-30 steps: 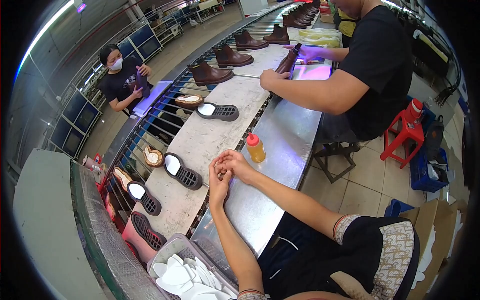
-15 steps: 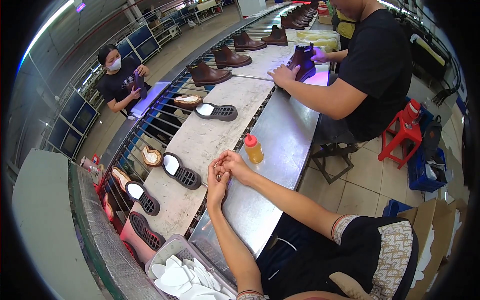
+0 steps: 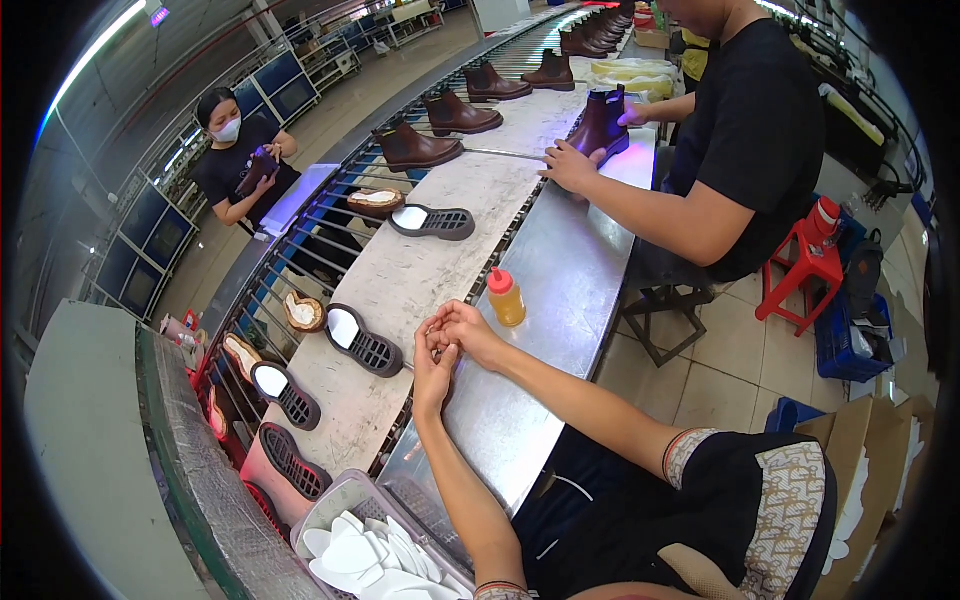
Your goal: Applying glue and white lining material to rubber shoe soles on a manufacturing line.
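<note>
My left hand (image 3: 432,372) and my right hand (image 3: 468,332) meet over the edge between the conveyor and the metal table. Their fingers are curled and pressed against each other, and no object shows in them. Right of them stands a squeeze bottle (image 3: 508,304) with a red cap and yellowish liquid. To their left lies a dark shoe sole (image 3: 372,352) with a white pad in its heel. Beside that sole is a brown boot upper (image 3: 304,313), its pale underside up. Another sole with a white pad (image 3: 440,223) lies farther along the conveyor.
A plastic basket (image 3: 335,492) of white pads stands by my left forearm. Finished brown boots (image 3: 420,150) line the far conveyor. Two people handle boots: one at right beside the metal table (image 3: 572,262), one across the rollers. A red stool (image 3: 800,275) stands at right.
My hands stay as they were. The person at right has turned and tilted the boot and shifted the lower hand; the person across has turned the boot they hold.
</note>
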The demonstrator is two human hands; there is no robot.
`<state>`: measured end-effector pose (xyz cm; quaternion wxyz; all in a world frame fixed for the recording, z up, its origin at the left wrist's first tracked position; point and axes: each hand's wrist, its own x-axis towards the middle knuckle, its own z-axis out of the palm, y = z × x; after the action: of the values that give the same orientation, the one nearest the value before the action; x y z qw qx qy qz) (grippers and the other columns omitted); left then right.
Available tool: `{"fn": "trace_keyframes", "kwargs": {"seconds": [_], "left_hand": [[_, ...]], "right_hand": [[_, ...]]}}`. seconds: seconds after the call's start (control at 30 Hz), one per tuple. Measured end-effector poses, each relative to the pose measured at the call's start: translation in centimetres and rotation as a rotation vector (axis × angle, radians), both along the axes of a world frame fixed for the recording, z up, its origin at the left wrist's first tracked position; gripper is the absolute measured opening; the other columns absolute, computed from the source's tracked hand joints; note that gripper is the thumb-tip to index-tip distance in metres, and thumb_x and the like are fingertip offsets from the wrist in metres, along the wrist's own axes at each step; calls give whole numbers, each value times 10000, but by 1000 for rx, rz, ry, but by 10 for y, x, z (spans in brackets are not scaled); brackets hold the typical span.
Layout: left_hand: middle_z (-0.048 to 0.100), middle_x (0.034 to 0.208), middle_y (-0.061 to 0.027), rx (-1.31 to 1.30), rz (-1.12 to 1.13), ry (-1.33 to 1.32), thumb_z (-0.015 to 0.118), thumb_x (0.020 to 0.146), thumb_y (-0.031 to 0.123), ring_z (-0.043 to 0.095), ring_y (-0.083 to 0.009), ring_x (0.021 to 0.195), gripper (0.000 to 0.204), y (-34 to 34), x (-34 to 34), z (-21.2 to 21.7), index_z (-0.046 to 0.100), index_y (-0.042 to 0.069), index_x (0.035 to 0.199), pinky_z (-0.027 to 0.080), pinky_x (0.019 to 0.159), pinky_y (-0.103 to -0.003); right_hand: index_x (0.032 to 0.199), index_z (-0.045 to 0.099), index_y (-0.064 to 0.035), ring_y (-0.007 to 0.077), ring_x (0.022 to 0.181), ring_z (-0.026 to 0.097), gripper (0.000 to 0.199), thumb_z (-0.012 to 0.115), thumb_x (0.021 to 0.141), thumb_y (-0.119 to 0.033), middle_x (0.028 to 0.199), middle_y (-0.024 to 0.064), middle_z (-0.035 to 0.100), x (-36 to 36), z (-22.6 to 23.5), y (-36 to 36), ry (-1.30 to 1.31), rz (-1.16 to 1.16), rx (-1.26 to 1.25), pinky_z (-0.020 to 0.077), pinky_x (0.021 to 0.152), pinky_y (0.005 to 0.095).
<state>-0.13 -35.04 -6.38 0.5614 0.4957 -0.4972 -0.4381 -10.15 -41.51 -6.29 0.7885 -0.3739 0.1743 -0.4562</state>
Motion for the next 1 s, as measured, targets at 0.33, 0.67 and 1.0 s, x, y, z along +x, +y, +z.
{"fn": "trace_keyframes", "kwargs": {"seconds": [0.33, 0.67, 1.0], "left_hand": [[541, 1047, -56, 11, -4, 43, 517, 826, -92, 519, -125, 968, 542, 5, 2, 2, 341, 90, 1305, 437, 843, -238], [532, 949, -24, -11, -11, 47, 511, 828, -99, 513, -94, 866, 515, 8, 6, 0, 359, 84, 1285, 434, 791, -207], [565, 1051, -83, -34, 59, 79, 561, 828, -48, 562, -131, 933, 516, 8, 6, -2, 368, 37, 1299, 472, 813, -242]], "right_hand": [[934, 467, 0, 152, 740, 553, 253, 532, 704, 84, 852, 92, 525, 3, 1, 5, 15, -14, -13, 482, 636, 259], [925, 467, 3, 162, 728, 548, 250, 526, 695, 81, 847, 96, 524, 4, 7, 10, 9, -10, 4, 486, 637, 269], [942, 477, 15, 181, 772, 580, 246, 481, 698, 46, 868, 110, 543, 6, 4, 10, 73, -8, -16, 480, 668, 272]]}}
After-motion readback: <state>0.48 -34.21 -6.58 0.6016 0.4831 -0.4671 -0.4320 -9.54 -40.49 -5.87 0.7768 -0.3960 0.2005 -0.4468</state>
